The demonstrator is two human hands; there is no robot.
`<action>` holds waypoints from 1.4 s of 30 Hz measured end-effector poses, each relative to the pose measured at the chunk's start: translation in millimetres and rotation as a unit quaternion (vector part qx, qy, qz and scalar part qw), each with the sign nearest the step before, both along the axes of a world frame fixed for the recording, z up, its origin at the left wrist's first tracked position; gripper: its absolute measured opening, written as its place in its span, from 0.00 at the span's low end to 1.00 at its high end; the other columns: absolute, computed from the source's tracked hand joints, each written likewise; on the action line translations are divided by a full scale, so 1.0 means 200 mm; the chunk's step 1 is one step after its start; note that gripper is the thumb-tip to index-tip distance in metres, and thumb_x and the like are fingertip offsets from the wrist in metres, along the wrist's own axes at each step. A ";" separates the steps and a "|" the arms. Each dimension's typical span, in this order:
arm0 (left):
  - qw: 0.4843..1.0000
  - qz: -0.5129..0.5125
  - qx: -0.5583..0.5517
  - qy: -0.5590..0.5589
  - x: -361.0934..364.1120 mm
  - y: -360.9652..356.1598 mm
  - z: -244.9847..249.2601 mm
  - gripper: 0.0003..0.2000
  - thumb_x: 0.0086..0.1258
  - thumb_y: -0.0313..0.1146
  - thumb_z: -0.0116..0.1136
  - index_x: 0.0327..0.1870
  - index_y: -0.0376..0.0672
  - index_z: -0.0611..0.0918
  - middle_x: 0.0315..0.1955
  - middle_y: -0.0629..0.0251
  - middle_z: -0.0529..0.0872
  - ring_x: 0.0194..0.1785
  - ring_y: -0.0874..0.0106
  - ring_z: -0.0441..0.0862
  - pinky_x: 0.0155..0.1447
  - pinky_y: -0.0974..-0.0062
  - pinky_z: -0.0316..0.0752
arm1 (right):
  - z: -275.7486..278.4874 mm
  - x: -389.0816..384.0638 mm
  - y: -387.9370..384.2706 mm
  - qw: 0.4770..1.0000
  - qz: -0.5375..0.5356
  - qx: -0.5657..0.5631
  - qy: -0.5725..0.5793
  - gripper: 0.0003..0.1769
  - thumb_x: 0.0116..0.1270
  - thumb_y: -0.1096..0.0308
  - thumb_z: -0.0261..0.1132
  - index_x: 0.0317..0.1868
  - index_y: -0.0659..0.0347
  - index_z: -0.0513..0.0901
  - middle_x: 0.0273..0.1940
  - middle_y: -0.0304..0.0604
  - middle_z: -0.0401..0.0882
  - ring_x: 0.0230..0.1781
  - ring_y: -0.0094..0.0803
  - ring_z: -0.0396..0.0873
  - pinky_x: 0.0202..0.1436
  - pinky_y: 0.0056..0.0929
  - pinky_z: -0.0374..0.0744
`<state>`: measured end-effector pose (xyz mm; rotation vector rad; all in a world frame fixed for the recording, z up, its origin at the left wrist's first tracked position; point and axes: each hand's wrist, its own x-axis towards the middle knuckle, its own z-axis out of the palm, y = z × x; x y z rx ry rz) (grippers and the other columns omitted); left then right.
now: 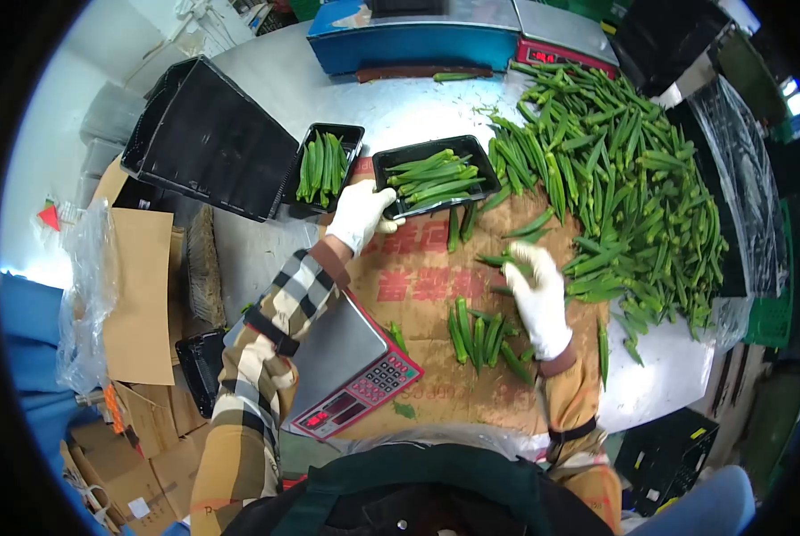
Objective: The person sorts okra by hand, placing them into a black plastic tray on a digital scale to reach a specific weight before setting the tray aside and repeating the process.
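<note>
My left hand [361,217], in a white glove, grips the near left corner of a black plastic tray [391,204]. Green okra pods [436,177] lie side by side in that tray. Over the brown cardboard sheet [418,308], my right hand [539,299], also gloved, has its thumb and fingers apart. A few loose okra pods [498,261] lie close to its thumb, and nothing shows clearly between the fingers. A large okra heap [632,179] spreads just beyond and right of this hand. Left of the gripped tray stands a second filled tray [356,136].
A digital scale [337,357] with a red edge sits at the near left. Stacked black trays [212,134] lean at the far left. More loose okra [480,335] lies on the cardboard. A blue machine [409,49] and another scale [565,55] line the back.
</note>
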<state>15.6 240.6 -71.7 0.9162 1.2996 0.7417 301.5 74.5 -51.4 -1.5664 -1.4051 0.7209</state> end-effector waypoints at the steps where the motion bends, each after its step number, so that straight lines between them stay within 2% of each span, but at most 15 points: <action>1: 0.994 -0.036 0.095 0.033 -0.05 0.12 -0.15 0.05 0.72 0.26 0.61 0.43 0.34 0.80 0.34 0.60 0.82 0.35 0.65 0.84 0.34 0.65 0.88 | -0.06 0.01 -0.07 0.999 -0.013 -0.040 0.024 0.18 0.66 0.73 0.71 0.55 0.65 0.84 0.51 0.48 0.85 0.53 0.38 0.83 0.59 0.33 0.80; 2: 0.977 -0.070 0.188 0.068 -0.11 0.27 -0.37 0.05 0.70 0.24 0.62 0.42 0.35 0.79 0.34 0.60 0.82 0.36 0.63 0.84 0.36 0.63 0.89 | -0.11 0.01 -0.14 0.997 -0.014 -0.047 0.053 0.17 0.67 0.73 0.71 0.55 0.66 0.83 0.50 0.46 0.86 0.51 0.34 0.83 0.58 0.32 0.80; 4: 0.986 -0.008 0.163 0.033 -0.06 0.40 -0.36 0.05 0.70 0.24 0.62 0.43 0.37 0.79 0.38 0.59 0.82 0.37 0.63 0.84 0.39 0.61 0.89 | -0.17 -0.02 -0.28 0.975 -0.053 -0.144 0.161 0.15 0.69 0.74 0.69 0.55 0.68 0.83 0.50 0.45 0.85 0.51 0.30 0.83 0.58 0.29 0.80; 5: 0.988 0.024 0.151 0.015 -0.03 0.46 -0.35 0.06 0.70 0.24 0.62 0.43 0.38 0.79 0.39 0.59 0.81 0.38 0.63 0.85 0.41 0.60 0.90 | -0.24 -0.01 -0.36 0.985 -0.041 -0.136 0.100 0.15 0.69 0.75 0.69 0.55 0.68 0.83 0.50 0.46 0.85 0.51 0.30 0.83 0.58 0.29 0.80; 6: 0.992 0.094 0.060 -0.056 0.06 0.40 -0.09 0.07 0.70 0.25 0.62 0.45 0.38 0.78 0.41 0.59 0.81 0.39 0.64 0.85 0.42 0.61 0.89 | -0.23 -0.01 -0.33 0.989 -0.037 -0.091 0.113 0.15 0.69 0.75 0.70 0.55 0.68 0.83 0.48 0.45 0.85 0.48 0.31 0.83 0.56 0.28 0.80; 10: 0.991 0.121 0.054 -0.032 0.03 0.47 -0.01 0.25 0.74 0.37 0.64 0.68 0.37 0.72 0.54 0.59 0.83 0.47 0.66 0.85 0.49 0.70 0.83 | -0.34 -0.06 -0.63 0.981 -0.021 -0.161 0.102 0.14 0.69 0.74 0.70 0.54 0.67 0.84 0.47 0.44 0.84 0.45 0.31 0.83 0.52 0.28 0.81; 12: 0.990 0.103 0.093 -0.038 -0.03 0.34 0.10 0.26 0.70 0.37 0.68 0.66 0.37 0.76 0.49 0.60 0.85 0.44 0.72 0.83 0.46 0.72 0.80 | -0.33 -0.07 -0.70 0.984 -0.010 -0.170 0.059 0.14 0.68 0.74 0.70 0.53 0.66 0.84 0.47 0.47 0.84 0.45 0.35 0.85 0.52 0.30 0.82; 16: 0.954 0.086 0.277 0.069 -0.34 -0.06 0.23 0.33 0.75 0.35 0.65 0.77 0.33 0.66 0.73 0.46 0.71 0.75 0.62 0.71 0.74 0.66 0.69 | -0.29 -0.08 -0.78 0.986 0.009 -0.164 0.012 0.13 0.66 0.73 0.71 0.50 0.64 0.86 0.45 0.49 0.85 0.46 0.41 0.86 0.53 0.33 0.82; 22: 0.764 0.224 0.257 0.548 -0.99 -0.89 0.56 0.29 0.80 0.41 0.56 0.74 0.29 0.69 0.73 0.43 0.71 0.77 0.52 0.67 0.81 0.62 0.57 | -0.27 -0.11 -0.84 0.985 0.060 -0.153 -0.052 0.15 0.68 0.64 0.70 0.51 0.61 0.87 0.47 0.52 0.86 0.50 0.51 0.84 0.55 0.41 0.82; 25: 0.675 0.263 0.178 0.666 -1.54 -1.34 0.26 0.31 0.82 0.47 0.50 0.74 0.28 0.69 0.73 0.39 0.70 0.77 0.50 0.66 0.81 0.61 0.57 | -0.25 -0.15 -0.86 0.977 0.085 -0.173 -0.089 0.16 0.69 0.60 0.67 0.52 0.60 0.87 0.48 0.51 0.86 0.51 0.52 0.83 0.57 0.44 0.80; 26: 0.699 0.255 0.101 0.660 -1.60 -1.48 0.21 0.30 0.83 0.48 0.48 0.72 0.28 0.71 0.71 0.40 0.73 0.76 0.49 0.68 0.80 0.60 0.59 | -0.26 -0.17 -0.87 0.976 0.095 -0.169 -0.097 0.17 0.69 0.59 0.67 0.52 0.59 0.87 0.48 0.51 0.86 0.51 0.52 0.83 0.57 0.45 0.79; 28: 0.813 0.178 0.030 0.553 -1.85 -1.75 -0.03 0.28 0.85 0.52 0.47 0.58 0.29 0.84 0.47 0.50 0.90 0.47 0.62 0.84 0.58 0.66 0.77 | -0.25 -0.21 -0.92 0.973 0.110 -0.172 -0.106 0.18 0.70 0.57 0.66 0.53 0.59 0.87 0.49 0.51 0.86 0.52 0.52 0.82 0.58 0.46 0.79; 29: 0.806 0.156 -0.020 0.571 -1.82 -1.83 -0.07 0.27 0.85 0.51 0.48 0.54 0.30 0.85 0.39 0.55 0.90 0.39 0.70 0.79 0.50 0.70 0.77 | -0.25 -0.23 -0.94 0.971 0.117 -0.174 -0.111 0.18 0.70 0.57 0.66 0.53 0.59 0.86 0.49 0.51 0.85 0.52 0.52 0.82 0.59 0.46 0.78; 38: 0.882 0.336 0.104 0.312 -1.89 -1.84 -0.23 0.18 0.80 0.37 0.59 0.57 0.28 0.84 0.45 0.63 0.90 0.45 0.75 0.81 0.56 0.76 0.76 | -0.14 -0.26 -1.14 0.966 0.127 -0.194 -0.119 0.19 0.70 0.57 0.66 0.54 0.60 0.86 0.51 0.51 0.86 0.53 0.52 0.83 0.60 0.46 0.79; 42: 0.788 0.438 0.121 0.416 -1.81 -1.84 -0.03 0.18 0.80 0.38 0.58 0.55 0.28 0.85 0.47 0.57 0.90 0.49 0.70 0.83 0.59 0.73 0.77 | -0.20 -0.18 -1.25 0.968 0.089 -0.196 -0.130 0.19 0.70 0.56 0.66 0.55 0.60 0.86 0.50 0.51 0.86 0.53 0.52 0.83 0.59 0.45 0.80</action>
